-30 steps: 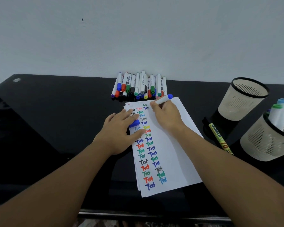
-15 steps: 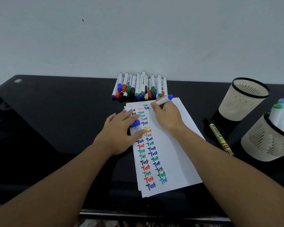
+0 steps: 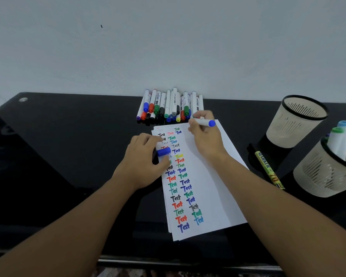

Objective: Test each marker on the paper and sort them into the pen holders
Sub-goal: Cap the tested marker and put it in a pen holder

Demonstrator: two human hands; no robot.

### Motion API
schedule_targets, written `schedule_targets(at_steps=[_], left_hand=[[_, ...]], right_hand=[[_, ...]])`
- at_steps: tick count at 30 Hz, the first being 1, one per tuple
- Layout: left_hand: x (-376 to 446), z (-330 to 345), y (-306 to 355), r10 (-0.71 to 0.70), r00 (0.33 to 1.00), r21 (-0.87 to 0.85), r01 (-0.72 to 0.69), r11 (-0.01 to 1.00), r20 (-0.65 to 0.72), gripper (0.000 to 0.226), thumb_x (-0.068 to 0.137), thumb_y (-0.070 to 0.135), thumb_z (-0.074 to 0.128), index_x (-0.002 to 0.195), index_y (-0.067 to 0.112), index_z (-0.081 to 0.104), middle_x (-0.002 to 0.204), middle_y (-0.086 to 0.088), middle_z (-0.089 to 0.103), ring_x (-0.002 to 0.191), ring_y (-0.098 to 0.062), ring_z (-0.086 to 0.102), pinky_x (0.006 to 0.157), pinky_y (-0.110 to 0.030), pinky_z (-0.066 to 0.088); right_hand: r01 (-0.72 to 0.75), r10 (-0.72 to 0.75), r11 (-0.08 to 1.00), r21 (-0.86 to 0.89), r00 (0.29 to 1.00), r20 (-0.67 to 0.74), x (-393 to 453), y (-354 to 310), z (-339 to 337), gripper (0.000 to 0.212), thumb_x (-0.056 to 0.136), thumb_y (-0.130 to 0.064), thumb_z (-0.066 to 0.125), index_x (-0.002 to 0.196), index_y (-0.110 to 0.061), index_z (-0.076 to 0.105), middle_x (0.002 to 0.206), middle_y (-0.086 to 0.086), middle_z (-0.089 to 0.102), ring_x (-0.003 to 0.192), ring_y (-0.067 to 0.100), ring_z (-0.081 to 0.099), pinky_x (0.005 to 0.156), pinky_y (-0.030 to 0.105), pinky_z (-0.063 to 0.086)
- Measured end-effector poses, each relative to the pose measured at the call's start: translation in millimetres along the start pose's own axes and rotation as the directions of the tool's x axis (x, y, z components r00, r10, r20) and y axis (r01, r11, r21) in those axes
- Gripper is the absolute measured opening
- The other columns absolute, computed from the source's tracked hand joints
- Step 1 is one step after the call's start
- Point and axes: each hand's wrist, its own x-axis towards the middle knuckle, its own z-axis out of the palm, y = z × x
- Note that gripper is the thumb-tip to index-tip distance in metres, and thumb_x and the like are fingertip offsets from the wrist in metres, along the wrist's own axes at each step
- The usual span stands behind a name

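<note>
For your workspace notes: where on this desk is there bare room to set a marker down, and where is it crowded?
Free: the black desk left of the paper. Crowded: the marker pile at the wall, and the two pen holders with a yellow marker on the right.

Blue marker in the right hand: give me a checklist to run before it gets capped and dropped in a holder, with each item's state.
1. Marker held: ok. The right hand grips the blue marker over the top of the paper.
2. Cap at hand: ok. The left hand holds the blue cap on the paper.
3. Test mark made: cannot tell. The tip is hidden by the fingers.
4. Marker writes well: cannot tell, for the same reason.
5. Holders in reach: ok. The empty holder and the holder with markers stand upright to the right.
6. Path to holders: not ok. A yellow marker lies between paper and holders.
</note>
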Motion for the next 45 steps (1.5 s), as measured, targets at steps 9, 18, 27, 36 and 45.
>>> schedule_targets(at_steps=[9, 18, 27, 36, 45], left_hand=[[1.6, 4.5, -4.7, 0.061, 0.996, 0.094, -0.055, 0.994, -0.063, 0.029, 0.101, 0.038, 0.054, 0.127, 0.026, 0.06, 0.109, 0.011, 0.05, 0.104, -0.009, 0.041, 0.093, -0.034, 0.045], [-0.6, 3.8, -2.6, 0.099, 0.99, 0.092, -0.09, 0.992, -0.099, 0.028, 0.103, 0.032, 0.053, 0.129, 0.023, 0.06, 0.114, 0.009, 0.059, 0.102, -0.009, 0.045, 0.094, -0.034, 0.043], [-4.3, 1.2, 2.0, 0.072, 0.99, 0.074, -0.064, 0.995, -0.118, 0.03, 0.105, 0.028, 0.051, 0.133, 0.021, 0.058, 0.124, 0.005, 0.062, 0.108, -0.01, 0.047, 0.092, -0.028, 0.037], [-5.0, 0.1, 3.4, 0.035, 0.993, 0.06, -0.029, 0.998, -0.109, 0.033, 0.106, 0.03, 0.048, 0.137, 0.022, 0.055, 0.126, 0.005, 0.06, 0.108, -0.007, 0.045, 0.092, -0.027, 0.039], [-6.1, -0.4, 4.5, 0.028, 0.992, 0.05, -0.021, 0.999, -0.124, 0.033, 0.106, 0.03, 0.047, 0.137, 0.022, 0.055, 0.123, 0.004, 0.06, 0.104, -0.004, 0.043, 0.089, -0.025, 0.037]], right_hand=[[0.012, 0.003, 0.996, -0.084, 0.983, 0.183, -2.3, -2.3, -6.9, 0.064, 0.1, 0.004, 0.046, 0.15, -0.034, 0.035, 0.139, -0.005, 0.058, 0.123, 0.015, 0.055, 0.089, 0.014, 0.048], [-0.135, 0.06, 0.969, 0.205, 0.939, 0.338, -15.7, -26.8, -33.7, 0.043, 0.11, -0.016, 0.028, 0.144, -0.029, 0.051, 0.134, 0.003, 0.06, 0.1, 0.024, 0.075, 0.104, 0.039, 0.051], [0.005, 0.026, 0.996, -0.084, 0.932, 0.361, -26.8, -25.1, -53.4, 0.014, 0.105, -0.023, 0.056, 0.106, -0.031, 0.068, 0.105, 0.016, 0.064, 0.083, 0.023, 0.064, 0.088, 0.042, 0.057], [0.322, -0.023, 0.789, -0.524, 0.866, 0.499, -26.2, -29.6, -56.6, 0.061, 0.106, -0.032, 0.055, 0.156, -0.037, 0.02, 0.123, -0.006, 0.062, 0.096, 0.018, 0.067, 0.088, 0.036, 0.055], [0.397, -0.047, 0.648, -0.65, 0.873, 0.486, -21.0, -15.0, -53.0, 0.034, 0.108, -0.025, 0.049, 0.141, -0.031, 0.053, 0.137, -0.002, 0.061, 0.122, 0.02, 0.056, 0.101, 0.045, 0.05]])
